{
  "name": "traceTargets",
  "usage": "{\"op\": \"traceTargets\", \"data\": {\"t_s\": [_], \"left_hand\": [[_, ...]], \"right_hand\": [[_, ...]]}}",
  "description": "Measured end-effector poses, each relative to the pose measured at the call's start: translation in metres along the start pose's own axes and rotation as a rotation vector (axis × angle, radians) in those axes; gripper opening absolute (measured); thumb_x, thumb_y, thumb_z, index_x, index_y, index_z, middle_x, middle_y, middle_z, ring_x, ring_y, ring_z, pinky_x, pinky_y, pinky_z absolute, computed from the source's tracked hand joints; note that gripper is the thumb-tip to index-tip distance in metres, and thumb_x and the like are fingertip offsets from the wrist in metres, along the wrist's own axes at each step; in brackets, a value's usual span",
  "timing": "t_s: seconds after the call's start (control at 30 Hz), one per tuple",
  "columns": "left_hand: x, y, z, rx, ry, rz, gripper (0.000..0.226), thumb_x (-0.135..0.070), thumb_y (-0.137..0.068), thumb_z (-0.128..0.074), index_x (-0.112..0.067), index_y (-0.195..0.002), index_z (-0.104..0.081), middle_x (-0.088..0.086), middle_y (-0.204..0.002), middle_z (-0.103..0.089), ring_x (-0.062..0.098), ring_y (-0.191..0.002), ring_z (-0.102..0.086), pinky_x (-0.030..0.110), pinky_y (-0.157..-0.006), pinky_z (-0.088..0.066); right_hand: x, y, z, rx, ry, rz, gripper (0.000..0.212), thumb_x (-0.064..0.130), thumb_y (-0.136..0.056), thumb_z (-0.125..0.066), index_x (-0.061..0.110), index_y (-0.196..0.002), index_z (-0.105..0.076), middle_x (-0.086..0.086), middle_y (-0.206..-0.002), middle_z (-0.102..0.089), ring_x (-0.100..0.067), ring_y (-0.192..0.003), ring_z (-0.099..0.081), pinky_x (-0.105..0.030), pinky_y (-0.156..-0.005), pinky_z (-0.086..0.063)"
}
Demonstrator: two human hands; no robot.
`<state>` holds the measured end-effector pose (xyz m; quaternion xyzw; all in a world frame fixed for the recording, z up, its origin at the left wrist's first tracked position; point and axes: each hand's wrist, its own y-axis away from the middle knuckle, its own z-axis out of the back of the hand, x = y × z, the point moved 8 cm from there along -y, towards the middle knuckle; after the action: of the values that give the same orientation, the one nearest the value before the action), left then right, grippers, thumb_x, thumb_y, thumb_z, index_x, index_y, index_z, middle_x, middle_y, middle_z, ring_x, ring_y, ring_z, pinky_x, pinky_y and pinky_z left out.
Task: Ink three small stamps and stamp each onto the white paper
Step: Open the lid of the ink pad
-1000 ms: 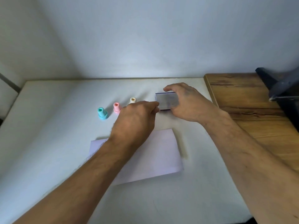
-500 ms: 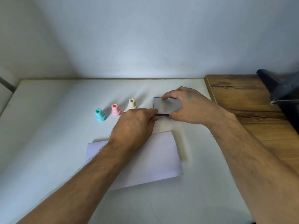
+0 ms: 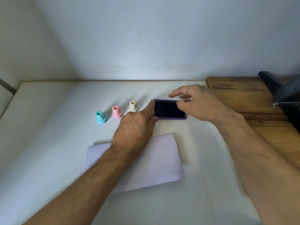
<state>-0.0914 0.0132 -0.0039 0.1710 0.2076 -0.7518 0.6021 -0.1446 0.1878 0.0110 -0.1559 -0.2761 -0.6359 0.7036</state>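
Note:
Three small stamps stand in a row on the white table: a teal stamp [image 3: 100, 117], a pink stamp [image 3: 116, 111] and a cream stamp [image 3: 133, 106]. To their right lies the purple ink pad [image 3: 168, 110], its dark pad exposed. My right hand [image 3: 196, 103] pinches the clear lid [image 3: 164, 99], raised along the pad's far edge. At the pad's left edge my left hand [image 3: 138, 125] steadies the base between forefinger and thumb. The white paper [image 3: 162, 159] lies nearer me, partly under my left forearm.
A wooden surface [image 3: 253, 101] adjoins the white table [image 3: 48, 135] on the right. A dark grey stand [image 3: 282, 90] sits at its far right edge. Pale walls close off the back and left.
The ink pad's lid has gone from closed to lifted back by my right hand, baring the dark pad. My left hand stayed at the pad's left edge.

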Motion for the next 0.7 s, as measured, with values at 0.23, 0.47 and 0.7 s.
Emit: {"op": "traceTargets", "data": {"t_s": [0.23, 0.47, 0.7], "left_hand": [[-0.001, 0.000, 0.003, -0.007, 0.054, 0.003, 0.035, -0.028, -0.100, -0.056, -0.027, -0.134, -0.061, 0.012, -0.103, -0.076, 0.033, -0.089, -0.067, 0.038, -0.080, -0.056], [-0.002, 0.000, 0.002, -0.011, 0.034, -0.031, 0.031, -0.027, -0.099, -0.057, -0.027, -0.128, -0.067, 0.008, -0.103, -0.078, 0.032, -0.089, -0.070, 0.036, -0.081, -0.055], [-0.004, 0.001, 0.003, -0.039, 0.028, -0.060, 0.031, -0.026, -0.099, -0.058, -0.025, -0.128, -0.067, 0.008, -0.104, -0.078, 0.033, -0.088, -0.071, 0.036, -0.079, -0.057]], "right_hand": [[-0.008, -0.010, 0.010, -0.238, 0.023, 0.034, 0.040, 0.003, -0.091, -0.048, 0.028, -0.116, -0.066, -0.001, -0.107, -0.060, -0.013, -0.093, -0.053, -0.010, -0.073, -0.038], [-0.018, -0.022, 0.013, -0.432, -0.121, -0.065, 0.029, 0.005, -0.087, -0.060, 0.022, -0.111, -0.063, 0.001, -0.090, -0.065, -0.016, -0.081, -0.063, -0.013, -0.066, -0.044], [-0.032, -0.024, 0.012, -0.481, -0.163, -0.156, 0.032, 0.009, -0.089, -0.061, 0.022, -0.117, -0.067, 0.000, -0.096, -0.069, -0.009, -0.084, -0.063, -0.005, -0.067, -0.040]]}}
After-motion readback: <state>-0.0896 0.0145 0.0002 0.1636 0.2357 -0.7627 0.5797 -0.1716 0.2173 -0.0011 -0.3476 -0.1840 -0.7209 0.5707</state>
